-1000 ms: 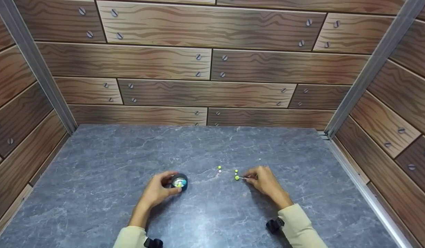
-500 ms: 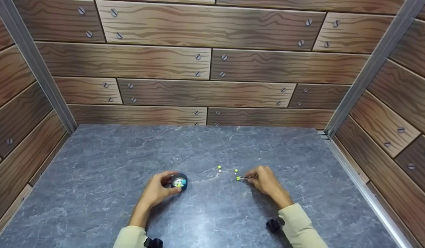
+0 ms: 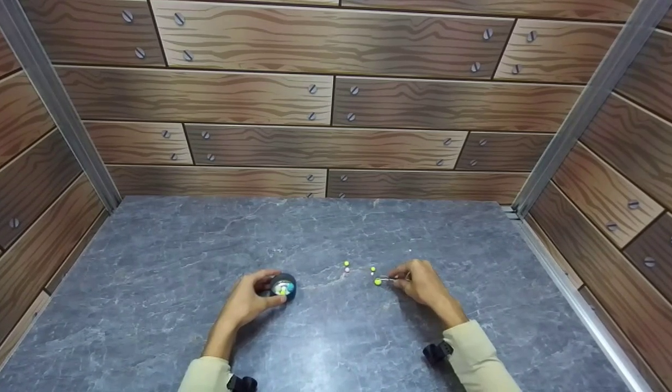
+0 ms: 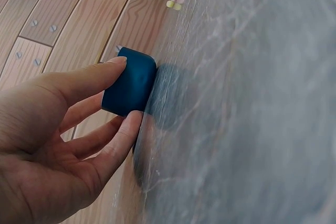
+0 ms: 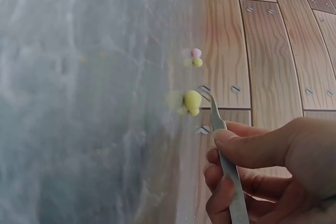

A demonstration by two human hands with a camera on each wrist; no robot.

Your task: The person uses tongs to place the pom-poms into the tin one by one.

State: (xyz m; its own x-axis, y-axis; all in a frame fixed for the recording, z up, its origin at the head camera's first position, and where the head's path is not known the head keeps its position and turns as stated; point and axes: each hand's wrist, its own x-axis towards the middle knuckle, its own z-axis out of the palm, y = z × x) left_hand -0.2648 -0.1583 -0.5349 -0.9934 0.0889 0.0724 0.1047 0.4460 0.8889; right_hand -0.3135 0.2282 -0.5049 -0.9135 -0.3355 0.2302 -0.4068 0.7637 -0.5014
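Observation:
My left hand (image 3: 248, 299) holds a small round dark-blue container (image 4: 131, 82) by its sides, thumb and fingers curled round it, on the tabletop. Yellow, blue and pale beads show inside its opening in the head view. In my right hand (image 3: 422, 284) is a pair of bent-tip metal tweezers (image 5: 229, 169), pinched between thumb and fingers. Their tips are at a larger yellow ball (image 5: 192, 99); whether they grip it I cannot tell. Just behind that ball is a smaller yellow bead (image 3: 373, 269) with a tiny pale one beside it.
Between the hands, a yellow bead (image 3: 346, 263) and a pink bead (image 3: 347, 270) lie together on the grey marbled table (image 3: 216, 239). A tiny white speck (image 3: 410, 250) lies farther back. Wood-patterned walls (image 3: 260, 147) enclose the table at the back and sides.
The tweezers and my right hand have shifted slightly right, and the larger yellow ball has moved a little right too. My left hand and the container stay in place.

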